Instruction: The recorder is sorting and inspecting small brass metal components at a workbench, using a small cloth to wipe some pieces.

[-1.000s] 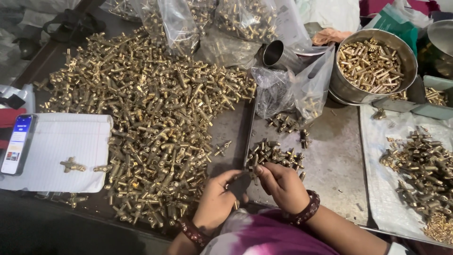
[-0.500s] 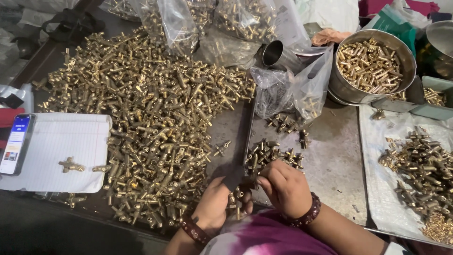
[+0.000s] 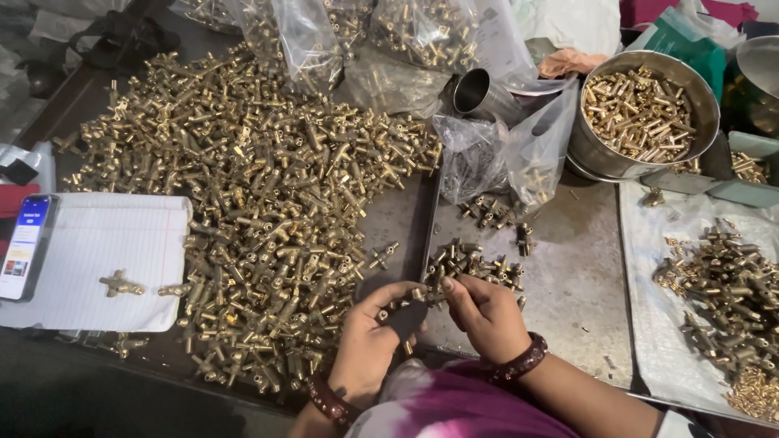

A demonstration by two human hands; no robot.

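Head view: both hands are working at the near edge of the grey metal worktop (image 3: 568,284). The left hand (image 3: 369,345) is curling its fingers around a small brass fitting (image 3: 388,310), gripping it. The right hand (image 3: 487,316) is pinching the tip of that fitting between thumb and forefinger, just beside a small cluster of short brass pieces (image 3: 475,264) lying on the worktop.

Containers:
- A round steel bowl (image 3: 596,154) at upper right is holding straight brass tubes (image 3: 637,113).
- A small steel cup (image 3: 480,93) is lying on its side beside the bowl, its contents not visible.

Packages:
- Clear plastic bags (image 3: 422,32) along the far edge are holding brass parts.
- A crumpled clear plastic bag (image 3: 507,150) is lying against the bowl, mouth toward the cluster.

A large loose heap of T-shaped brass fittings (image 3: 260,211) is covering the left half of the worktop. A white lined paper pad (image 3: 89,259) at far left is carrying one single brass fitting (image 3: 120,284), with a black smartphone (image 3: 24,247) just beside it. A white sheet (image 3: 682,341) at right is carrying another pile of brass parts (image 3: 722,292).
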